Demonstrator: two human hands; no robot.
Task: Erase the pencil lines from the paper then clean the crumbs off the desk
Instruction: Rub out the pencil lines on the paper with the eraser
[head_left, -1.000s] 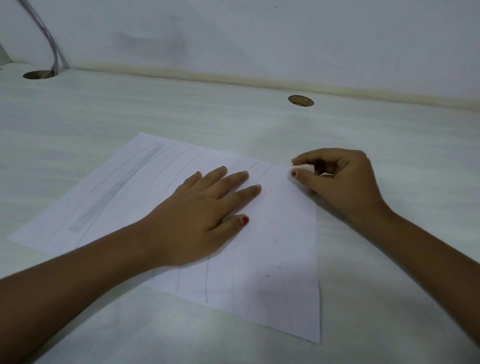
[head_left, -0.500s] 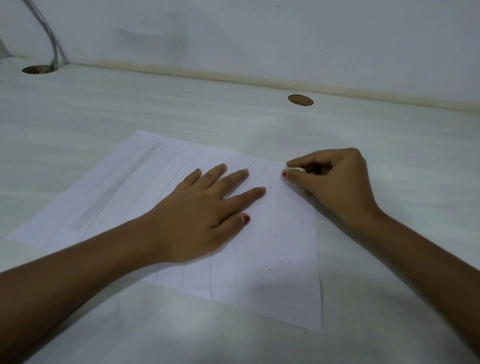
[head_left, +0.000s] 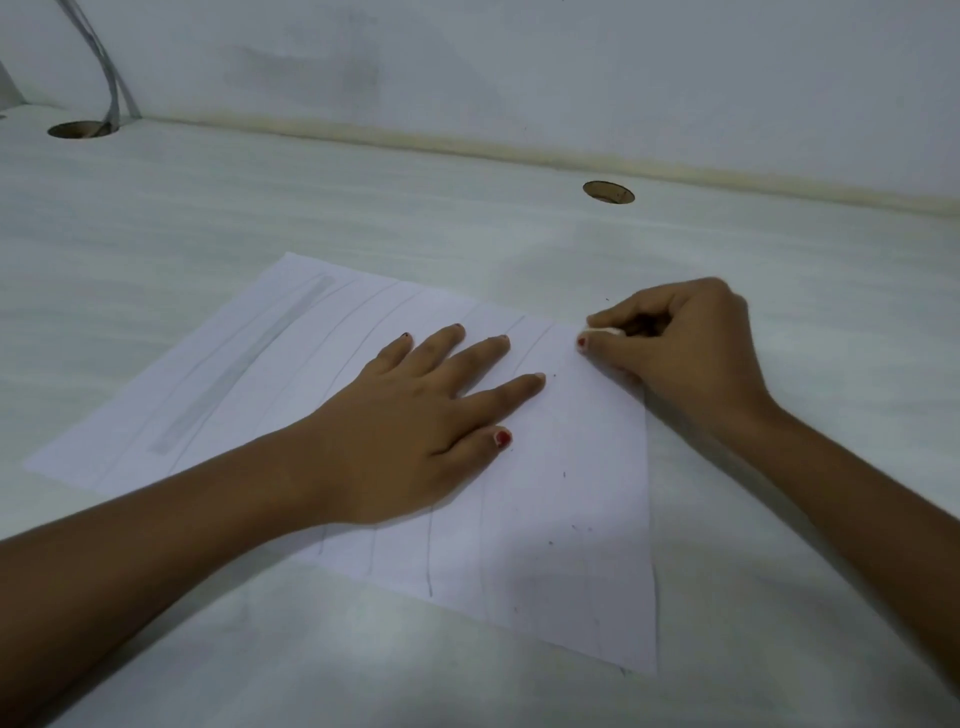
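Left hand (head_left: 415, 421) lay flat with fingers spread, pressing the paper (head_left: 311, 332) onto the desk (head_left: 363, 208) | pencil lines (head_left: 430, 566) ran across the sheet (dark crumbs (head_left: 563, 474) dotted its right part) | right hand (head_left: 685, 353) pinched a white eraser (head_left: 605, 330) at the paper's far right corner.
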